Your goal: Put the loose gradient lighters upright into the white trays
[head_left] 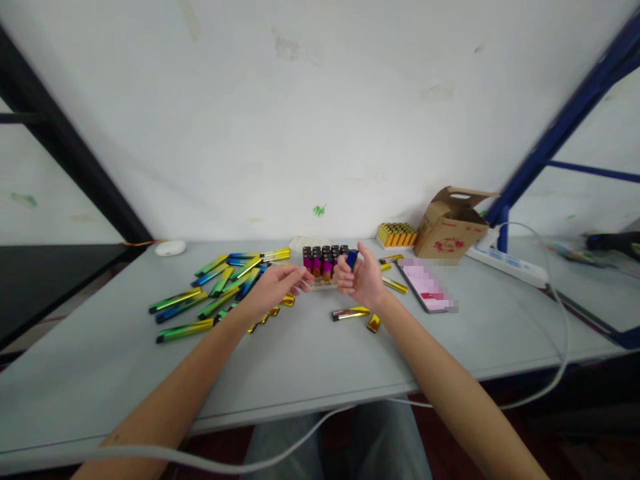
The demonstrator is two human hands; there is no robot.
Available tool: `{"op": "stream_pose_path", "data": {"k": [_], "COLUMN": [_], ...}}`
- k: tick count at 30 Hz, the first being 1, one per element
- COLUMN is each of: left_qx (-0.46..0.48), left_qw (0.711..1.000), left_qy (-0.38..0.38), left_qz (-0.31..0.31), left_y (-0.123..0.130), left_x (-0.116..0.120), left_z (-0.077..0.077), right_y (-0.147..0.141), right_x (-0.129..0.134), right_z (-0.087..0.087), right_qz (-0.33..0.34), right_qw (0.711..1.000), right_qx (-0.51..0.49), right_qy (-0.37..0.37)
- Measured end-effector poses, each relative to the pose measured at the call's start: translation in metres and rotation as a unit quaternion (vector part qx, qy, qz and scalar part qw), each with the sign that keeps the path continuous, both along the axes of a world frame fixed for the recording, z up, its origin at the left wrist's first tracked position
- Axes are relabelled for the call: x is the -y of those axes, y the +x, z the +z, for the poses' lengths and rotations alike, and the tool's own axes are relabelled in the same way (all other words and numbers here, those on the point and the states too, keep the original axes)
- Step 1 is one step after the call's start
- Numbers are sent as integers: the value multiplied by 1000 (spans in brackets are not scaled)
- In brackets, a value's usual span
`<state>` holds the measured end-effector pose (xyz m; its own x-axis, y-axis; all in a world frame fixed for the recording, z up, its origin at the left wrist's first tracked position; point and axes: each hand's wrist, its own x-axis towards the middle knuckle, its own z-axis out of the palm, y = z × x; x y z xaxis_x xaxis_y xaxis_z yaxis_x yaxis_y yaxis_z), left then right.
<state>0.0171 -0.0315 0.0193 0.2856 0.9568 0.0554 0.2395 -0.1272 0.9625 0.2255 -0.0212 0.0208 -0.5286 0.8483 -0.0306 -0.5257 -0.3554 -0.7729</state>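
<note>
My right hand is curled around a small dark blue cylinder, whose end sticks up between thumb and fingers. Left of it, my left hand has its thumb and fingers pinched together; whatever they hold is too small to make out. Between and behind the hands stands a rack of black-topped purple and orange cylinders. Shiny green, blue and yellow tubes lie in a loose pile beyond my left hand. A yellow and silver tube and a short gold piece lie below my right hand.
At the back right are a tray of yellow cylinders and an open cardboard box. A phone lies right of my right hand, near a white power strip. A white cable loops over the front edge. A white case sits back left.
</note>
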Motion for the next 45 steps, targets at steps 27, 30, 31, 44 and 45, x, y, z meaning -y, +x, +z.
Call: {"op": "stream_pose_path", "data": {"k": [27,30,31,44,45], "left_qx": [-8,-15,-17,-69,-76], "left_qw": [1000,1000,1000,992,990], "left_qy": [-7,-4,-1,85,98], "left_qz": [-3,-6,-9,60,70], "left_y": [2,2,2,-2,-3], "left_x": [-2,-1,0,-9,-10], "left_z": [-2,0,0,-9,-9], "right_y": [-16,-16,-16,-16,-16], "right_x": [-1,-1,-2,-4,-4], "right_z": [-8,-9,-9,-15,-15], "right_qz": [-72,-76,-77,-74,-73], "right_qw": [987,987,987,988,989], "right_qx": [142,143,142,132,132], "right_qy": [-22,-18,-18,-10,-6]}}
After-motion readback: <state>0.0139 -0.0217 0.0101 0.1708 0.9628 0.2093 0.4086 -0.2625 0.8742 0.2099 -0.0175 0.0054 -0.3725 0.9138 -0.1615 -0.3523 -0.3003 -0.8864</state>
